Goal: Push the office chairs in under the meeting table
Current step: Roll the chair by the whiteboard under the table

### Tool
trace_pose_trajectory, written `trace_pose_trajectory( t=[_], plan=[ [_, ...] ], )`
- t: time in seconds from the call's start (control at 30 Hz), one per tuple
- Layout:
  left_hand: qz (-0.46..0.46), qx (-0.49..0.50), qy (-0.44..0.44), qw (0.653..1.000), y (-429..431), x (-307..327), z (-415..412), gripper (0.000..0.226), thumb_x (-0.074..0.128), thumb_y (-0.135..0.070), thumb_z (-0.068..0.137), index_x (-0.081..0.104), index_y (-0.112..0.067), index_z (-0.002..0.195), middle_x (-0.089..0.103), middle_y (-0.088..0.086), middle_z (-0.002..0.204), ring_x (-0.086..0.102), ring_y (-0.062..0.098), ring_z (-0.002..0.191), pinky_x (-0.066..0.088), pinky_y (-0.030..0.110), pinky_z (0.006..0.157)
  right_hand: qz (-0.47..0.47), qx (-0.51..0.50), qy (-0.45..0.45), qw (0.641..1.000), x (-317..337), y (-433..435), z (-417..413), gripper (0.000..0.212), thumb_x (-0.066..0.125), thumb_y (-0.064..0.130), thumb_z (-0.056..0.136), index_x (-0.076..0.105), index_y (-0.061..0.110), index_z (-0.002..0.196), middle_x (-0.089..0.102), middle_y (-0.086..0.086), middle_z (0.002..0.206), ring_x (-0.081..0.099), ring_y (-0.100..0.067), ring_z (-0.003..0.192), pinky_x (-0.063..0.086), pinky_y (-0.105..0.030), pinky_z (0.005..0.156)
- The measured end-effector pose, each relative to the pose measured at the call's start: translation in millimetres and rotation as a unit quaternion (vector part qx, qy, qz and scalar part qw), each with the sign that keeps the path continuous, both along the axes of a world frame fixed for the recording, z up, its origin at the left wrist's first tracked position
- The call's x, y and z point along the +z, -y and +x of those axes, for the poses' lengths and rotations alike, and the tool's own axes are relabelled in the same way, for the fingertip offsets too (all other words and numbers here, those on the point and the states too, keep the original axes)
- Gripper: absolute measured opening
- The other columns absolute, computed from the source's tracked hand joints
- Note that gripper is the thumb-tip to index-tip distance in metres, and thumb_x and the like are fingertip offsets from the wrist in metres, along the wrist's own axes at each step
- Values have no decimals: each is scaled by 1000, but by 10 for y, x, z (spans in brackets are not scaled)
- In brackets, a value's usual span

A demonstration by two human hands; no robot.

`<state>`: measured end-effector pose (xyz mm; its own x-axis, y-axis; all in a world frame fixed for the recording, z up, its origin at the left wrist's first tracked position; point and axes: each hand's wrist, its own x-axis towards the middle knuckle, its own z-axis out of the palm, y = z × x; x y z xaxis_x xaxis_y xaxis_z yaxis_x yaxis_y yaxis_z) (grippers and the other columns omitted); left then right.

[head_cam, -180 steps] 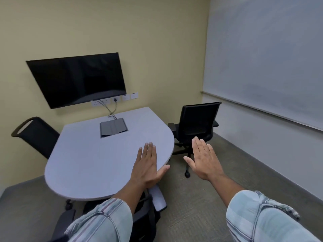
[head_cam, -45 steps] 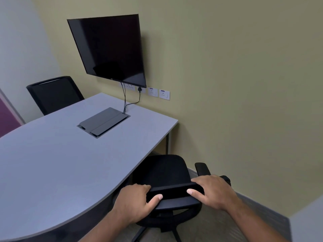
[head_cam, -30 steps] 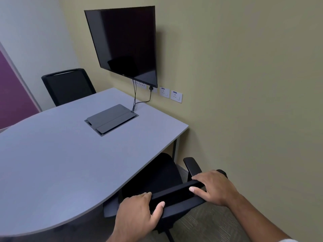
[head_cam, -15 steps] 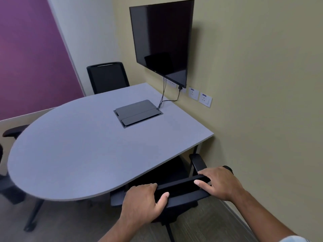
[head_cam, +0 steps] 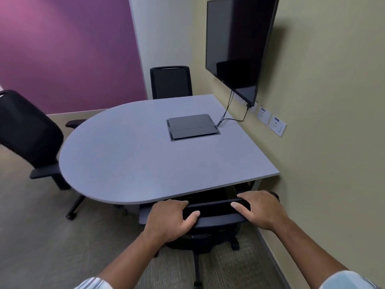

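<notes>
A grey meeting table point(head_cam: 133, 159) with a rounded left end fills the middle of the view. Directly below me a black office chair point(head_cam: 214, 209) has its seat tucked under the table's near edge. My left hand point(head_cam: 168, 220) and my right hand point(head_cam: 260, 207) both grip the top of its backrest. A second black chair point(head_cam: 170, 82) stands at the far side, its backrest close against the table edge. A third black chair point(head_cam: 27, 130) stands at the left, angled, with its seat partly outside the rounded end.
A dark screen point(head_cam: 237, 44) hangs on the yellow wall at the right, with cables running down to a grey cable box point(head_cam: 191, 127) in the tabletop. Wall sockets point(head_cam: 270, 120) sit beside it. The wall is close on my right. Carpet floor lies at the lower left.
My view has swung left, bringing the chair at the left into sight. The chair I hold has slid further under the table edge, both hands staying on its backrest.
</notes>
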<state>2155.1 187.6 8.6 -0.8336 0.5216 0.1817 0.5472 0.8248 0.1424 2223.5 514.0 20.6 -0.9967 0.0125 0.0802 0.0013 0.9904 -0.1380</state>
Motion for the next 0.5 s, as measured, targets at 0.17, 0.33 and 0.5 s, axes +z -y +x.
trace_pose_trajectory(
  t=[0.17,0.33,0.5],
  plan=[
    [8,3,14,1000,-152,46,23,68,36,-77,102,76,-27,123,75,-7,83,71,14,85,49,32,66,-1,20,-4,1000,21,-155,-102,119,2,103,82,73,27,140,77,9,135,70,-20,125,54,-43,106],
    [-9,23,26,999,-295,88,-9,68,32,-78,101,77,-27,110,73,-5,77,68,15,77,57,35,73,4,31,-13,999,49,-277,-223,98,18,93,87,75,29,135,79,9,125,71,-22,119,53,-41,99],
    [-20,42,26,999,-404,85,-88,66,30,-78,99,70,-26,91,66,-4,69,61,15,68,55,36,67,-6,40,-34,999,26,-398,-366,86,26,89,90,81,28,116,81,9,109,74,-22,105,58,-41,87]
  ],
)
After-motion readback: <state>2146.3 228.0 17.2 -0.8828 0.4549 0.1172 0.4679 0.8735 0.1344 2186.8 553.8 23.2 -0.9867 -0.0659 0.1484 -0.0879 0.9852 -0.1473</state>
